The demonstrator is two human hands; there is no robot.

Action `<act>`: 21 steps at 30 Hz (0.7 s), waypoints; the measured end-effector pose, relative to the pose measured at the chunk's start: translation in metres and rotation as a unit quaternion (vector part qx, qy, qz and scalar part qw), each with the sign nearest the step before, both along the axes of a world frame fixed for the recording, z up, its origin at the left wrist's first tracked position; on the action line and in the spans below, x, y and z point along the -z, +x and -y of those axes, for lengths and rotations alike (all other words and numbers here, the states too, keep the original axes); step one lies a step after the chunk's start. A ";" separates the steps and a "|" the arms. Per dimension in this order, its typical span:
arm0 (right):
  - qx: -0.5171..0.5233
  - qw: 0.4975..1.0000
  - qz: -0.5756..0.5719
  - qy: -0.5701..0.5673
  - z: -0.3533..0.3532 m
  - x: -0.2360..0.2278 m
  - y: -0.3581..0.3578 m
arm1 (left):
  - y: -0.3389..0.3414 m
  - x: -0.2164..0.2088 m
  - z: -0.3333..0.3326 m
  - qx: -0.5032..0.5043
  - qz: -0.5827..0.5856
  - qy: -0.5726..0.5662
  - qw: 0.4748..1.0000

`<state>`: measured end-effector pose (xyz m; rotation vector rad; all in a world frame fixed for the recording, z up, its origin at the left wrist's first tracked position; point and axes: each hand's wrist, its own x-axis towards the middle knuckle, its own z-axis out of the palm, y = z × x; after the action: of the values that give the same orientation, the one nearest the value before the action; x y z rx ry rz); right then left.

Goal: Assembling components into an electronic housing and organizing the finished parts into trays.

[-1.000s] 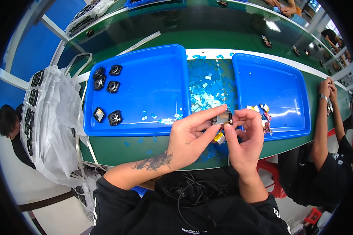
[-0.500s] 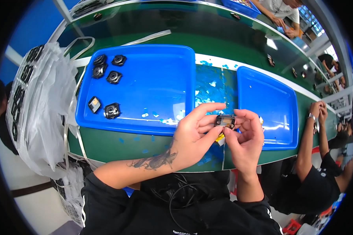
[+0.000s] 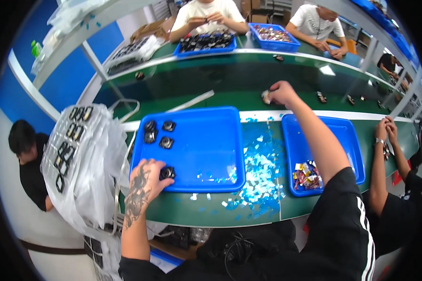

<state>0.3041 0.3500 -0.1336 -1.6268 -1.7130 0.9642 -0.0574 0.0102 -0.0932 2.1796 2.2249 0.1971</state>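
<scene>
My right hand (image 3: 283, 94) stretches forward over the dark green belt (image 3: 211, 77). Its fingers pinch a small watch-like part (image 3: 266, 97), dark with a pale side, low over or on the belt. My left hand (image 3: 145, 180) is at the near left corner of the large blue tray (image 3: 194, 110). Its thumb lies beside a round-faced black watch case (image 3: 167, 173); the fingertips and anything under them are hidden. Several similar black cases (image 3: 166, 142) lie in the tray's far left part.
Blue and white film scraps (image 3: 260, 175) litter the table between the trays. A smaller blue tray (image 3: 356, 154) holds colourful small parts (image 3: 307, 175). Plastic-wrapped black frames (image 3: 82, 154) stack at left. More parts (image 3: 321, 97) sit along the belt. People work opposite and at right.
My hands have parted from around the watch-like part. The right has reached forward to the belt; the left has moved left into the large tray. The view has tilted up.
</scene>
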 end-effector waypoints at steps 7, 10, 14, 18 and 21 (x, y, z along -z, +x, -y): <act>0.061 0.997 0.021 -0.030 0.002 -0.009 0.045 | 0.016 -0.014 -0.029 0.023 -0.028 -0.005 0.999; -0.025 0.998 -0.009 0.053 0.023 -0.025 0.089 | 0.026 -0.016 -0.045 0.036 0.297 0.028 0.954; -0.197 0.971 0.115 0.073 0.100 -0.070 0.120 | 0.067 -0.021 -0.055 0.076 0.787 -0.131 0.599; -0.241 0.953 0.186 -0.007 0.184 -0.071 0.148 | 0.129 -0.021 -0.075 0.030 0.862 -0.194 0.467; -0.216 0.956 0.193 0.050 0.222 -0.054 0.149 | 0.156 -0.017 -0.087 0.036 0.831 -0.232 0.504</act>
<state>0.4527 0.1275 -0.0795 -1.4719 -2.4146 0.7597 0.0987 0.0970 -0.0766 0.7025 0.7389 0.9722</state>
